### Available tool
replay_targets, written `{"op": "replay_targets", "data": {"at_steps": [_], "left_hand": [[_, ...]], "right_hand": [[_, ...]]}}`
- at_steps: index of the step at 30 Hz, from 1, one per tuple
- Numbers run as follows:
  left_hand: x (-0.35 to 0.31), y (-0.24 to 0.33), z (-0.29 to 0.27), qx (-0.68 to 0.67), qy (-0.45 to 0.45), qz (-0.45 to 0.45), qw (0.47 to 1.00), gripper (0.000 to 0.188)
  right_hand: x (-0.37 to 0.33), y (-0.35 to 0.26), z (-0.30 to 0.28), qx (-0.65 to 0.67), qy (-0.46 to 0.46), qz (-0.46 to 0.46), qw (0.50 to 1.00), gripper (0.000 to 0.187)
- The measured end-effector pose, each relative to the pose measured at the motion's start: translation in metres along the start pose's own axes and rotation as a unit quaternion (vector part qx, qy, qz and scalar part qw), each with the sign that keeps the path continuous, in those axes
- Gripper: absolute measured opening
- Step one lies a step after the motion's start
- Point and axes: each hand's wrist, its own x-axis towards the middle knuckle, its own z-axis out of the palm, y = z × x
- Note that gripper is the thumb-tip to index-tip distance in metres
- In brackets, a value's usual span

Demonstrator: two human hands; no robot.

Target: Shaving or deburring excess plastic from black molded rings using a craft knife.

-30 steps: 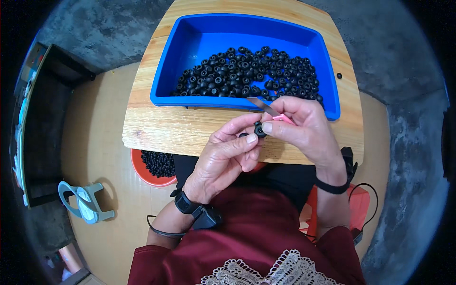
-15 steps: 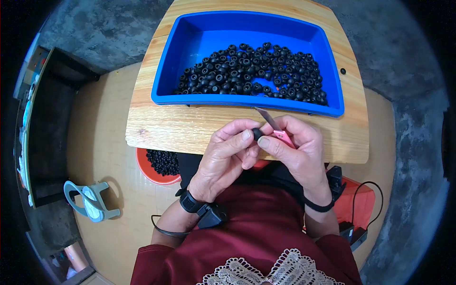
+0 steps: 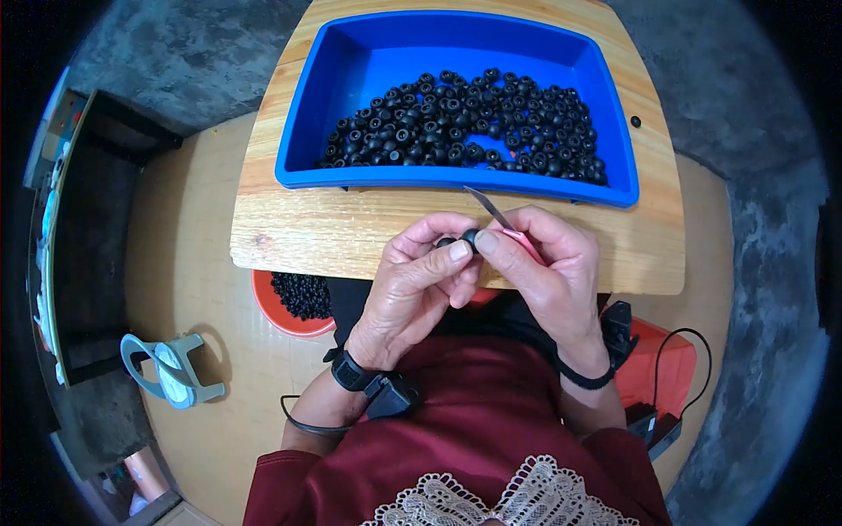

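Note:
My left hand (image 3: 402, 285) is closed, pinching small black rounded parts between thumb and fingers. One black part (image 3: 471, 238) sits where both hands meet, and my right thumb presses against it. A second dark part (image 3: 445, 243) shows beside my left thumb. My right hand (image 3: 559, 279) is closed round a small knife (image 3: 488, 207) with a pink handle. The knife's blade sticks out up and to the left, above the parts. Beyond my hands stands a blue tray (image 3: 395, 176) holding a heap of black rounded parts (image 3: 430, 123), many with a round hollow.
The tray rests on a wooden table (image 3: 303, 230). One loose black part (image 3: 636, 122) lies right of the tray. Below the table's left front edge stands a red basin (image 3: 300, 328) of small black pieces. A pale stool (image 3: 180, 373) and a dark shelf (image 3: 92, 237) are at the left.
My hands have shifted slightly and the black parts have turned in my fingers, so a second one now shows. The knife blade has tipped a little.

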Motion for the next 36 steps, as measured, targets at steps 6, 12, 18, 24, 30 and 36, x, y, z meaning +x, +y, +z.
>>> {"op": "replay_targets", "data": {"at_steps": [6,12,18,24,30,36], "left_hand": [[0.000,-0.002,-0.001,-0.053,0.009,-0.024,0.998,0.017],[0.001,-0.002,0.000,-0.094,-0.002,-0.044,0.995,0.017],[0.000,-0.002,-0.001,-0.080,0.012,-0.035,0.996,0.017],[0.001,-0.004,-0.005,-0.131,-0.008,-0.053,0.990,0.015],[0.002,-0.006,-0.013,-0.127,-0.027,-0.052,0.990,0.016],[0.001,-0.005,-0.009,-0.142,-0.012,-0.064,0.988,0.015]], "right_hand": [[-0.002,-0.005,0.000,-0.045,0.002,0.011,0.999,0.014],[-0.009,-0.003,0.000,-0.022,0.040,-0.018,0.999,0.012],[-0.021,-0.001,-0.008,-0.190,0.080,-0.100,0.973,0.014],[-0.022,0.004,0.000,-0.282,0.066,-0.218,0.932,0.012],[-0.021,0.009,0.001,-0.323,0.053,-0.269,0.906,0.016],[-0.021,0.009,0.000,-0.318,0.052,-0.263,0.909,0.015]]}}
